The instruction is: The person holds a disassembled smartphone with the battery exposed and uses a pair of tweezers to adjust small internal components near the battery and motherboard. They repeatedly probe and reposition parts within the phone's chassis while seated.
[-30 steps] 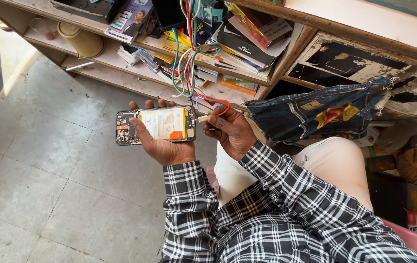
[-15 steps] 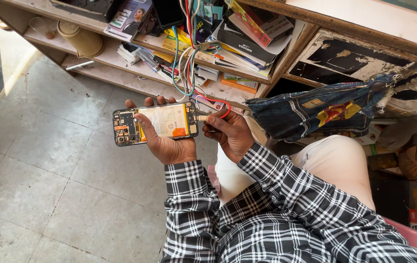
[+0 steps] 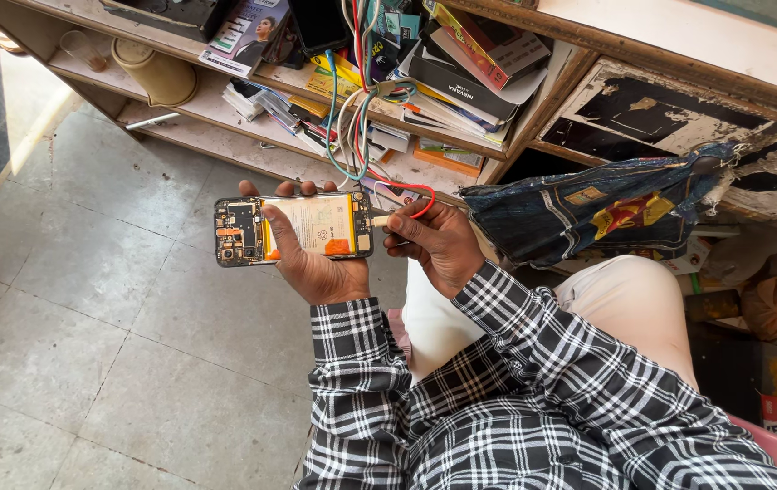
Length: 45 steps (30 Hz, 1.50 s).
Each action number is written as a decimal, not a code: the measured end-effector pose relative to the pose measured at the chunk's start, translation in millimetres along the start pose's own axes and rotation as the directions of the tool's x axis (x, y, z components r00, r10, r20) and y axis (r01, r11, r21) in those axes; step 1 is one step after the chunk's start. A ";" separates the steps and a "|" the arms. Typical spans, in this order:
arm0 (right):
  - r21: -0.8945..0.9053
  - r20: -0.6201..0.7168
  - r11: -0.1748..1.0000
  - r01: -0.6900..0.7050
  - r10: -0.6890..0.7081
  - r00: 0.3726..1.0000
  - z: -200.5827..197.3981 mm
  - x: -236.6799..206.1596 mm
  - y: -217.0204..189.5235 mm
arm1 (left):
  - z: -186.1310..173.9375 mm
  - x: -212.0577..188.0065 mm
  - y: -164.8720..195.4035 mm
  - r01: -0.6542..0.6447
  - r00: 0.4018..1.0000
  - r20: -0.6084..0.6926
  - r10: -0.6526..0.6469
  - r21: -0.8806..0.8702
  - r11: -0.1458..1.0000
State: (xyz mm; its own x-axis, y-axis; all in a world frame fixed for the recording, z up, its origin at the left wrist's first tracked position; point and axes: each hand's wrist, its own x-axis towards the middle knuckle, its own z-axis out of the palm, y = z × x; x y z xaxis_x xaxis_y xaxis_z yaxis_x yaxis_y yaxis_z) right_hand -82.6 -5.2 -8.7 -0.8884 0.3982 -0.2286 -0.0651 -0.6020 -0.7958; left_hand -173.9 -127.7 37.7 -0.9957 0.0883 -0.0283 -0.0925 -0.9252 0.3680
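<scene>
A person's hands hold an opened phone [image 3: 293, 229] and a plug [image 3: 379, 220] above a grey tiled floor [image 3: 98, 336]

The left hand [image 3: 316, 263] cradles the flat, rectangular phone level in front of the shelves, thumb laid across its pale battery and fingertips curled over the far edge; the back cover is off, baring a dark circuit board at one end and an orange patch near the other. The right hand [image 3: 434, 240] pinches the small white plug at the phone's near end, fingers closed on it, a red wire [image 3: 411, 195] looping up into a tangle of coloured cables [image 3: 356, 118]. Rough wooden shelves [image 3: 225, 118] carry stacked boxes and papers; a folded denim cloth [image 3: 588, 213] lies just beside the right hand
</scene>
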 end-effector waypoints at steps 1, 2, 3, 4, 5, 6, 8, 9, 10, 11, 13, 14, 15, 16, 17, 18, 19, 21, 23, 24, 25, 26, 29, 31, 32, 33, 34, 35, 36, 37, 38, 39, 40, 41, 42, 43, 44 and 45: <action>0.007 0.002 1.000 -0.002 0.002 1.000 0.1 -0.6 -0.7 | 0.4 -0.2 0.0 0.004 1.000 -0.007 -0.004 0.008 1.000; 0.013 0.004 1.000 -0.005 0.005 1.000 0.4 -1.2 -1.1 | 0.9 -0.6 0.0 0.003 1.000 -0.002 -0.003 0.004 1.000; 0.012 0.005 1.000 -0.003 0.003 1.000 0.7 -1.8 -1.4 | 1.5 -1.1 -0.1 0.001 1.000 0.002 -0.001 0.001 1.000; 0.012 0.006 1.000 0.000 0.000 1.000 1.0 -2.4 -1.6 | 2.2 -1.3 0.0 0.000 1.000 0.007 0.000 -0.003 1.000; 0.011 0.007 1.000 0.003 -0.003 1.000 1.5 -3.1 -1.6 | 2.8 -1.6 0.5 -0.002 1.000 0.005 0.002 -0.009 1.000; 0.008 0.013 1.000 0.010 -0.010 1.000 2.0 -3.4 -1.5 | 3.7 -1.6 0.4 -0.003 1.000 0.006 0.003 -0.015 1.000; 0.005 0.021 1.000 0.025 -0.025 0.999 3.0 -4.3 -1.0 | 5.1 -2.5 0.5 0.003 1.000 0.005 -0.003 -0.015 1.000; 0.001 0.015 1.000 0.023 -0.023 1.000 3.3 -3.7 -1.3 | 5.7 -2.7 0.8 0.008 1.000 0.008 -0.008 -0.010 1.000; -0.002 0.008 1.000 0.017 -0.017 1.000 3.4 -4.1 -1.1 | 5.9 -3.2 1.3 0.012 1.000 0.007 -0.012 -0.002 1.000; -0.004 0.001 1.000 0.011 -0.011 1.000 3.4 -4.1 -1.2 | 6.2 -2.9 1.4 0.003 1.000 0.009 -0.003 0.007 1.000; -0.002 0.009 1.000 0.016 -0.016 1.000 3.0 -4.0 -1.3 | 6.9 -2.2 1.5 -0.015 1.000 0.012 0.015 0.024 1.000; -0.004 0.016 1.000 0.023 -0.023 1.000 2.5 -3.6 -1.9 | 7.6 -2.2 0.9 -0.012 1.000 0.024 0.012 0.014 1.000; -0.002 0.018 1.000 0.025 -0.025 1.000 2.1 -3.7 -2.0 | 7.8 -2.8 1.4 -0.011 0.999 0.035 0.011 0.005 1.000; -0.003 0.021 1.000 0.029 -0.029 0.999 1.4 -3.4 -2.5 | 8.6 -2.6 1.2 -0.011 0.999 0.048 0.011 -0.007 1.000; -0.003 0.025 0.999 0.032 -0.032 0.999 1.0 -3.4 -2.8 | 9.6 -2.5 1.0 -0.010 0.999 0.032 0.010 0.010 1.000; -0.005 0.024 0.999 0.036 -0.036 0.999 0.7 -3.4 -2.7 | 10.4 -2.8 0.9 -0.009 1.000 0.013 0.009 0.027 1.000; -0.007 0.023 0.999 0.041 -0.041 0.999 0.4 -3.4 -2.7 | 11.6 -2.6 0.7 -0.008 1.000 -0.003 0.008 0.043 0.999; -0.003 0.015 0.999 0.039 -0.039 0.999 -0.3 -3.5 -2.7 | 13.1 -3.2 1.1 -0.001 1.000 0.019 0.001 0.016 1.000; 0.011 0.002 1.000 0.023 -0.023 1.000 -0.9 -3.6 -2.8 | 14.7 -3.0 1.1 0.006 1.000 0.026 -0.007 0.016 1.000; 0.013 -0.001 1.000 0.021 -0.021 1.000 -1.3 -4.0 -3.0 | 15.1 -3.5 1.6 0.009 1.000 0.020 -0.010 0.028 1.000; 0.014 -0.001 1.000 0.021 -0.021 1.000 -1.5 -3.9 -3.4 | 15.7 -3.3 1.9 0.010 1.000 0.015 -0.011 0.040 0.999; 0.015 -0.001 1.000 0.021 -0.021 1.000 -1.6 -3.8 -3.8 | 16.4 -2.8 2.2 0.009 1.000 0.016 -0.010 0.048 0.999; 0.013 -0.002 0.999 0.032 -0.032 0.999 -1.4 -3.9 -4.9 | 18.4 -3.8 3.1 0.008 1.000 0.015 -0.010 0.071 0.997; 0.007 -0.012 1.000 0.030 -0.030 0.999 -0.9 -3.9 -5.2 | 19.8 -4.1 3.7 0.005 1.000 0.019 -0.007 0.081 0.997; 0.003 -0.017 1.000 0.030 -0.030 0.999 -0.6 -3.5 -5.5 | 20.8 -3.8 3.5 0.000 1.000 0.017 -0.001 0.090 0.996; 0.006 -0.020 1.000 0.027 -0.027 0.999 -0.6 -3.9 -5.2 | 21.1 -4.5 3.6 -0.004 1.000 0.013 0.003 0.101 0.995; 0.008 -0.022 1.000 0.026 -0.026 0.999 -0.4 -3.5 -5.2 | 21.6 -4.3 3.6 -0.010 1.000 0.010 0.009 0.110 0.994; 0.010 -0.024 1.000 0.024 -0.023 0.999 -0.5 -3.7 -5.0 | 21.8 -4.5 3.5 -0.008 1.000 0.012 0.007 0.107 0.994; 0.011 -0.026 1.000 0.024 -0.024 0.999 -0.7 -3.9 -4.8 | 21.7 -4.6 3.5 -0.006 1.000 0.014 0.005 0.105 0.995; 0.012 -0.025 1.000 0.025 -0.025 0.999 -0.9 -3.8 -4.8 | 21.7 -4.3 3.8 -0.006 1.000 0.017 0.004 0.102 0.995; 0.013 -0.026 1.000 0.026 -0.025 0.999 -1.1 -3.9 -4.8 | 21.5 -4.4 3.9 -0.004 1.000 0.012 0.003 0.106 0.994; 0.007 -0.023 0.999 0.032 -0.031 0.999 -1.1 -3.8 -4.8 | 21.5 -4.5 3.7 -0.001 1.000 0.007 0.000 0.109 0.994; 0.001 -0.021 0.999 0.038 -0.038 0.999 -1.2 -3.7 -5.0 | 21.4 -4.6 3.5 0.002 1.000 0.003 -0.003 0.112 0.994; -0.004 -0.018 0.999 0.045 -0.045 0.999 -0.9 -3.7 -4.9 | 21.1 -4.7 3.7 0.001 1.000 0.000 -0.001 0.116 0.993; 0.004 -0.018 0.999 0.047 -0.047 0.999 -0.5 -3.1 -5.2 | 21.3 -4.3 2.9 0.001 1.000 0.000 -0.001 0.114 0.993; 0.010 -0.019 0.999 0.047 -0.047 0.999 0.4 -2.9 -4.9 | 21.2 -4.3 2.3 0.000 1.000 -0.002 0.000 0.112 0.994; 0.016 -0.019 0.999 0.046 -0.045 0.999 1.1 -2.8 -4.6 | 20.5 -4.4 2.0 -0.001 1.000 0.006 0.000 0.105 0.995; 0.014 -0.020 0.999 0.036 -0.036 0.999 2.1 -2.6 -4.4 | 19.8 -3.2 2.1 -0.005 1.000 0.016 0.004 0.098 0.995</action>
State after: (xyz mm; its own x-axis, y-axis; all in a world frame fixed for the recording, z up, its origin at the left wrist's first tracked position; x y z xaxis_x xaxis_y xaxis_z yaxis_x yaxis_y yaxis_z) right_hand -80.9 -5.0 -3.4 -0.8763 0.4333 -0.2107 -0.1040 -0.5970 -0.7955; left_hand -170.8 -122.6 56.9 -0.9958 0.0910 -0.0119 -0.0863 -0.8851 0.4572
